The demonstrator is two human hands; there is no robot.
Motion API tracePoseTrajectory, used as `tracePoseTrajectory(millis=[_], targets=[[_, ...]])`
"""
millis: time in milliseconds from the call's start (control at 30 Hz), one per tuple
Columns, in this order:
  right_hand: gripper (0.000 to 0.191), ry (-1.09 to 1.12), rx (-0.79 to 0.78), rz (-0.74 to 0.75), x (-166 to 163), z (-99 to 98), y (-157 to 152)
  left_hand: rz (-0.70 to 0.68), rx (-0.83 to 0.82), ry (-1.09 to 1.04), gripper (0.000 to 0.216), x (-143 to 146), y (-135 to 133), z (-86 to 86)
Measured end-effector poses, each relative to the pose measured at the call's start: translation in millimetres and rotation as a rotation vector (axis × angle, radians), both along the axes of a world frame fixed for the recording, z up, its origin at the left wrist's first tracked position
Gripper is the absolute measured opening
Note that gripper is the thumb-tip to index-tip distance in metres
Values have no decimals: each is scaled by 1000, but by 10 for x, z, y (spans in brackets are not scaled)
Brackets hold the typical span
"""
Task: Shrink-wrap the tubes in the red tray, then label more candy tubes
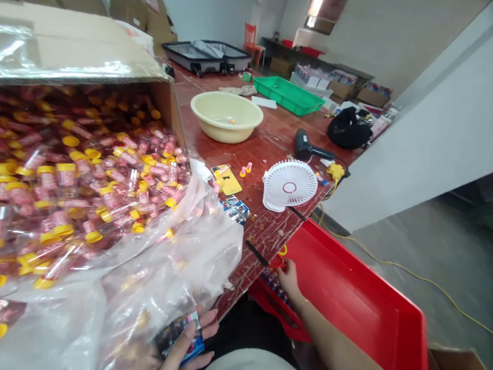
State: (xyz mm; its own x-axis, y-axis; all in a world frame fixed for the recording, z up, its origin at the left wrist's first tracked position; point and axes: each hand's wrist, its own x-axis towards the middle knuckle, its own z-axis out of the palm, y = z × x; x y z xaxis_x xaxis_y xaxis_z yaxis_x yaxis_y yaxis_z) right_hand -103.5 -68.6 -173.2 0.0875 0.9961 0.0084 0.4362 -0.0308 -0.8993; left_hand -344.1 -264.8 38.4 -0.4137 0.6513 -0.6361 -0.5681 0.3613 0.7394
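Observation:
My left hand (167,361) is closed round a small stack of printed cards or packets (185,337), dark and blue, with the thumb across the top. It is low in front of the clear plastic sheet (183,255) hanging from the big carton. At the table's edge my right hand (289,282) reaches down with bent fingers beside a red loop (276,261) and a yellow loop (283,250). What its fingers hold, if anything, is hidden. Under it lies something dark and patterned (273,281), beside the red tray (348,297).
The carton (64,57) holds many clear tubes with yellow caps (58,174). On the red table stand a cream basin (226,114), a white fan (292,183), a yellow phone (227,180), a hair dryer (307,144), a green tray (288,94) and an open suitcase (208,58).

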Motion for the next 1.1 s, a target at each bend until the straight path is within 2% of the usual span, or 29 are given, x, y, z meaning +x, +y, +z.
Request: tracePoseTrajectory(millis=[100,200,233,300,367,433,467,567,667,767,867,933,1000,1100], targets=[[20,18,91,84,77,366,-254,81,-23,19,46,-39,-12,46],[12,78,212,325,-120,911,-475,123,-26,0,42,-134,-10,77],[6,78,312,445,-275,1116,-510,130,-12,2,41,-176,-9,85],[15,84,533,620,-721,1520,-505,147,20,26,41,-267,-16,98],[22,16,675,804,-1295,1855,-424,163,54,46,41,-355,-42,110],[17,-51,738,962,-1898,2070,-309,190,76,39,42,-429,-83,119],[17,-74,721,1017,-2177,2129,-251,210,84,28,42,-459,-106,122],[24,-80,607,1072,-2837,2165,-95,307,104,-13,37,-524,-170,119],[29,-26,527,1070,-3166,2120,33,386,125,-34,35,-566,-211,102],[19,90,422,1032,-3161,2098,84,386,126,-28,36,-600,-236,84],[5,234,248,966,-2919,2107,0,371,141,-26,37,-625,-253,61],[11,292,101,977,-2715,2128,-121,373,155,-14,38,-633,-259,46],[20,367,-136,1033,-2544,2172,-264,359,154,-8,36,-634,-258,36],[17,689,-744,1054,-2410,2279,-460,343,147,-17,36,-632,-244,35]])
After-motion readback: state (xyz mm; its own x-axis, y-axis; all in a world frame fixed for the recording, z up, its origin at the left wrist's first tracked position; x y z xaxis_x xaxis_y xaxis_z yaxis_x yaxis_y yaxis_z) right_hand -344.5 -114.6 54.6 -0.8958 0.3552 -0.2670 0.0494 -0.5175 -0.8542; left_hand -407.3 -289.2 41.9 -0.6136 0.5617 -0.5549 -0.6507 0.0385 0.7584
